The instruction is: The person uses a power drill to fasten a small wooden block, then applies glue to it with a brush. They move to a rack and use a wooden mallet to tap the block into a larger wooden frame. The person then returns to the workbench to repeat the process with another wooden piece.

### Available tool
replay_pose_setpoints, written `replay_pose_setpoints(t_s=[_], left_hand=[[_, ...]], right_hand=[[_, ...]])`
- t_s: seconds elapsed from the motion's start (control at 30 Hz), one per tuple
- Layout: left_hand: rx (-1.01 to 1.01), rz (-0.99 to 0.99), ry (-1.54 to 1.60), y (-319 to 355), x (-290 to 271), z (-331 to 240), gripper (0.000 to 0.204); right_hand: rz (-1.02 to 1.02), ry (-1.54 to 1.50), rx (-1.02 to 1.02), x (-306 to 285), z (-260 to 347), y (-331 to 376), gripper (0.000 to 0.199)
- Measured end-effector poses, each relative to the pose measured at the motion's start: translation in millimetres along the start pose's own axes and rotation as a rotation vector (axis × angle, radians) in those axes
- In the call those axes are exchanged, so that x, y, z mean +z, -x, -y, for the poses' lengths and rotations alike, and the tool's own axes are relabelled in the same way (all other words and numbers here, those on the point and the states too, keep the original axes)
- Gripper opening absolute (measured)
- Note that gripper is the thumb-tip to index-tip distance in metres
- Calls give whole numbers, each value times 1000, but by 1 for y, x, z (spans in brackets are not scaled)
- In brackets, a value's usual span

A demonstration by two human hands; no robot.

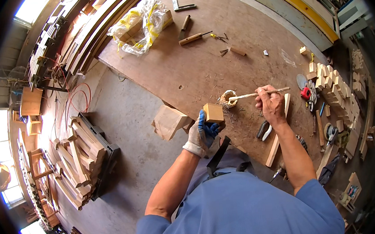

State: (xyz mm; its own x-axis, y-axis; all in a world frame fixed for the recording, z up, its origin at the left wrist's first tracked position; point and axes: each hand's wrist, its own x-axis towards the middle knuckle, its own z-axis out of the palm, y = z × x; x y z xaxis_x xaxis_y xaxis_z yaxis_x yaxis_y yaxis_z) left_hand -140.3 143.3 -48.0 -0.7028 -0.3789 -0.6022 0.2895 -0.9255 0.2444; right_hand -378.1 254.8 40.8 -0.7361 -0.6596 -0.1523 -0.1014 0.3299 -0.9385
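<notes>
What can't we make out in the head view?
All head view:
Wood block: side against the gloved left hand, hidden by it.
Stick: gripped stretch, covered by the right hand.
Plastic bag: contents partly obscured by its crinkles.
Small white item: too small to identify.

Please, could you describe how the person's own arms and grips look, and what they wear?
The left grip wears a whitish work glove with blue on its fingers and a whitish cuff. The right grip is bare. Short blue sleeves leave both forearms bare.
</notes>
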Motion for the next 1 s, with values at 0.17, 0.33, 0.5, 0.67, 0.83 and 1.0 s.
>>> replay_pose_setpoints(t_s=[0.17, 0.33, 0.5, 0.67, 0.83, 1.0], left_hand=[[-18, 13, 12, -3, 1, -2, 54], [-7, 23, 42, -11, -1, 0, 56], [-31, 56, 63, -19, -7, 1, 54], [-37, 60, 65, -24, -8, 2, 53], [-47, 88, 129, -30, -7, 2, 53], [-67, 135, 105, -32, -4, 3, 59]], right_hand=[[-22, -19, 47, 1, -4, 10, 26], [-67, -172, 52, -9, -7, 13, 27], [-46, -182, 140, -10, -15, 17, 28], [-77, -254, 114, -12, -12, 18, 27], [-104, -321, 123, -26, -1, 22, 29], [-34, -382, 122, -19, 18, 35, 28]])
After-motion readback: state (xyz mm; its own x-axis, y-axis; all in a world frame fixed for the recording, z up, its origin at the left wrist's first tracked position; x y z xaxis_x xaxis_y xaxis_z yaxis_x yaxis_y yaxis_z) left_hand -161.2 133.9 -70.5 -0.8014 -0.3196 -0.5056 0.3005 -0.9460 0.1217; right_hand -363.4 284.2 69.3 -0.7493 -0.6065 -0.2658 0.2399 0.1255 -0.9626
